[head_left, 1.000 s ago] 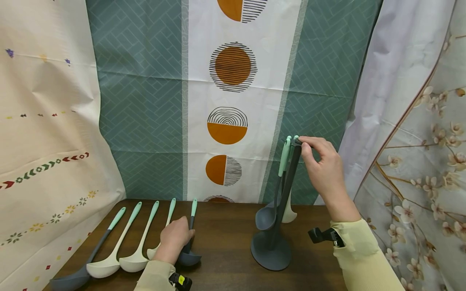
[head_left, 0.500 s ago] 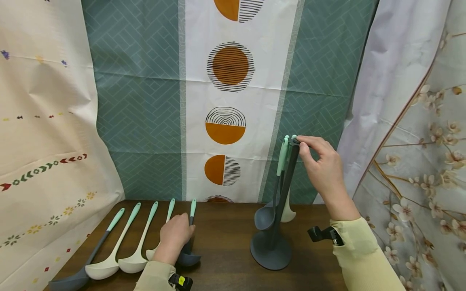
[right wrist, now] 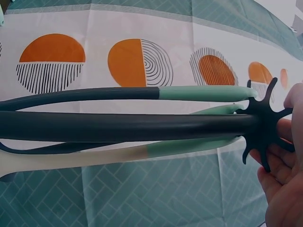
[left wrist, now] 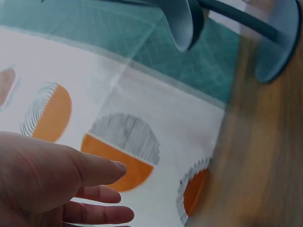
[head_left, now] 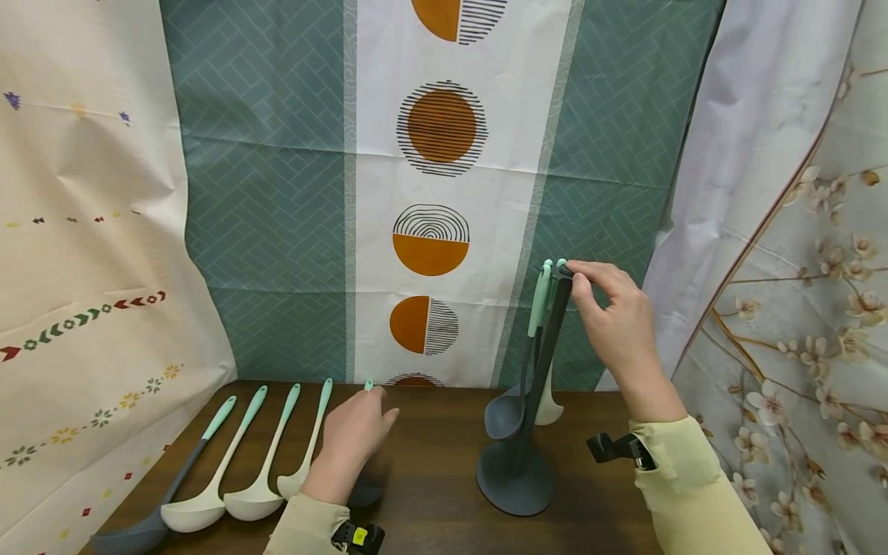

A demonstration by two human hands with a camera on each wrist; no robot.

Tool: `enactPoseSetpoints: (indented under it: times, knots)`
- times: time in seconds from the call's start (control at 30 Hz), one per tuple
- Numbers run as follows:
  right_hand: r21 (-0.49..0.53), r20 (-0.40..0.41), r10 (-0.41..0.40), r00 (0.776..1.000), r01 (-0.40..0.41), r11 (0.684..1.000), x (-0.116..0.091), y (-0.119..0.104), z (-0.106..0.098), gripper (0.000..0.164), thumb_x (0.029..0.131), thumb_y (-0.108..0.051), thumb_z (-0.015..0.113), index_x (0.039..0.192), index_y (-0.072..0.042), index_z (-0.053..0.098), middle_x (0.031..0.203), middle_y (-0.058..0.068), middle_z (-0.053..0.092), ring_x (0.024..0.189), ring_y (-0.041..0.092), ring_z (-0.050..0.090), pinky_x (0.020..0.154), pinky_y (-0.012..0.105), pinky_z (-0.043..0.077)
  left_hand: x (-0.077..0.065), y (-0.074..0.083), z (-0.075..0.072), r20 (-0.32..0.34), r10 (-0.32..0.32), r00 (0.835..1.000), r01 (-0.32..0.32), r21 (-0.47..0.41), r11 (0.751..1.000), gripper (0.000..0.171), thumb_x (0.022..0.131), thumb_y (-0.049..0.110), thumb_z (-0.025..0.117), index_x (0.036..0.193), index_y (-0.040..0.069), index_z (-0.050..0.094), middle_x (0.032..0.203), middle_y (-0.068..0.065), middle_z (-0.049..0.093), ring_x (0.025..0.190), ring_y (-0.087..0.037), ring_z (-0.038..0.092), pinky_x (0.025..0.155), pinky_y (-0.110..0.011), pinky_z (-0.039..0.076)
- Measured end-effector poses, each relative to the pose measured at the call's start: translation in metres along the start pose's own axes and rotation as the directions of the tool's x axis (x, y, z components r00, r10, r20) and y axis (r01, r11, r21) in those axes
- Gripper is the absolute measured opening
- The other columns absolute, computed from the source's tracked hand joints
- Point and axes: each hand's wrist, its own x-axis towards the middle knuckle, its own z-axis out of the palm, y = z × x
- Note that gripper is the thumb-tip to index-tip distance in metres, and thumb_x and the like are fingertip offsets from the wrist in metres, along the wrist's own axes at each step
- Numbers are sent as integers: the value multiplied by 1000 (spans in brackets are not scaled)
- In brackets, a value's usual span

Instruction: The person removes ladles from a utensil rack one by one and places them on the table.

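Observation:
My left hand (head_left: 352, 438) is over a dark-headed ladle (head_left: 365, 495) on the table, hiding most of its handle. In the left wrist view the left hand's fingers (left wrist: 97, 213) are loosely extended, with nothing between them and the thumb. My right hand (head_left: 616, 327) holds the hooked top of a dark utensil stand (head_left: 516, 487), thumb and fingers around the hooks (right wrist: 266, 122). Two dark ladles and a cream ladle (head_left: 548, 408) hang there by their mint handles; the front dark ladle (head_left: 504, 418) shows best.
Left of my left hand lie three cream ladles, the nearest a cream ladle (head_left: 294, 482), and a dark ladle (head_left: 132, 536) at the far left. The brown table (head_left: 423, 462) ends at a patterned cloth (head_left: 270, 231) behind. More curtains close off both sides.
My left hand has shifted slightly right and up the dark ladle's handle, covering more of it, with its thumb spreading out. The right hand stays on the stand.

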Motion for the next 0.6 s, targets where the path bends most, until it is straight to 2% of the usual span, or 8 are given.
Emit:
enactPoseSetpoints:
  times: [0.3,0.6]
  knots:
    - [1,-11,-10,1000,10,1000,1,1,1,35,114,-31,59,137,-14,79,137,9,74,134,33,62,112,64,46,2,24,-6,-4,15,1000,-16,-56,998,38,103,29,81,130,3,74,121,-13,78,94,-33,75,78,-52,61]
    - [0,-10,-14,1000,14,1000,0,4,2,34,114,-29,60,136,-13,79,135,9,74,133,32,62,112,63,47,1,50,-5,-74,89,993,-98,-139,985,36,102,29,82,129,6,76,122,-11,78,103,-32,76,84,-52,62]
